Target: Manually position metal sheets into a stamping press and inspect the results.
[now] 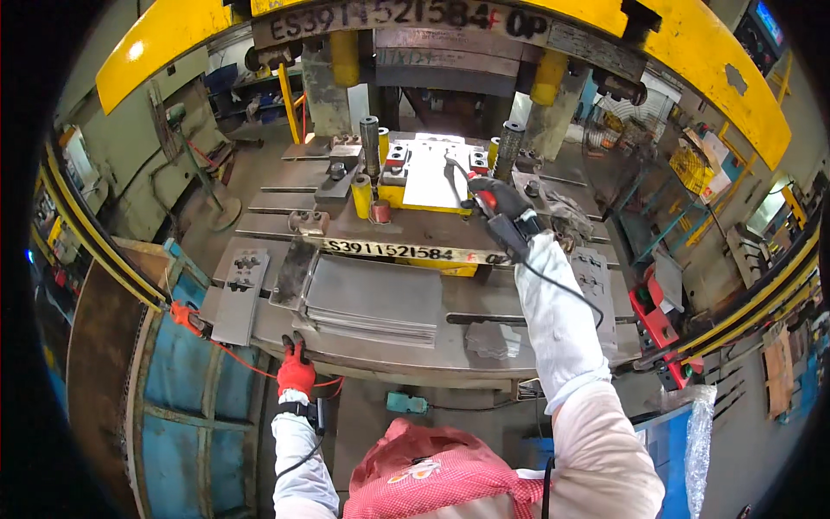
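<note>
My right hand (500,201), in a dark and red glove, reaches over the press die. It is closed on a dark hand tool (453,176), slim and tong-like, whose head is over the bright flat metal sheet (425,178) on the die. Whether the tool touches the sheet I cannot tell. My left hand (296,370), in a red glove with dark fingertips, is at the front edge of the press table, fingers stretched toward it and nothing seen in them. To its upper right lies a stack of grey metal sheets (372,294).
Dark guide posts (510,143) and yellow posts (361,197) flank the die, under the yellow press frame (692,69). Small metal pieces (493,341) lie right of the stack. A red cord (242,359) hangs along the table front. A blue metal bin (173,381) stands at left.
</note>
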The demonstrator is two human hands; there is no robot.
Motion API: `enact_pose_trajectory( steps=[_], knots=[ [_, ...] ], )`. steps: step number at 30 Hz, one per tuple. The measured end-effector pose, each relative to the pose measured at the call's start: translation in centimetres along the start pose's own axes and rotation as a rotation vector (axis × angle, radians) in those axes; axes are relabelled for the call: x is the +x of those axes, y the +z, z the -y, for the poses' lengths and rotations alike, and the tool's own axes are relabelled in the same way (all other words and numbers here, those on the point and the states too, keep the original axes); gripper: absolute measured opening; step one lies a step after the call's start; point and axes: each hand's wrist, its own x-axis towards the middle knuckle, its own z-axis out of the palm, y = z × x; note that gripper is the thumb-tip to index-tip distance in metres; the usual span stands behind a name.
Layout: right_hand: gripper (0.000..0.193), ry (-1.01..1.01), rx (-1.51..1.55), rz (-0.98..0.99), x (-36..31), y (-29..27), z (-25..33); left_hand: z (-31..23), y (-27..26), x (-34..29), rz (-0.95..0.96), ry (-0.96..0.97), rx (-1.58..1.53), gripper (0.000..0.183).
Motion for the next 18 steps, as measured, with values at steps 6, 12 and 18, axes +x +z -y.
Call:
enact_pose_trajectory(
  steps=[6,12,18],
  knots=[
    [0.051,-0.091,0.2,-0.253,-8.6,6.9,5.0,2.1,-3.7,-1.0,0.329,-0.315,-0.014,0.055],
    [0.063,0.093,0.213,-0.406,-26.4,9.8,0.1,-8.9,-8.1,-1.1,0.288,0.199,-0.941,0.033],
    [0.058,0.371,0.412,-0.514,-37.5,14.4,-6.2,-22.9,-8.0,3.2,0.664,0.405,-1.392,0.043]
  ],
)
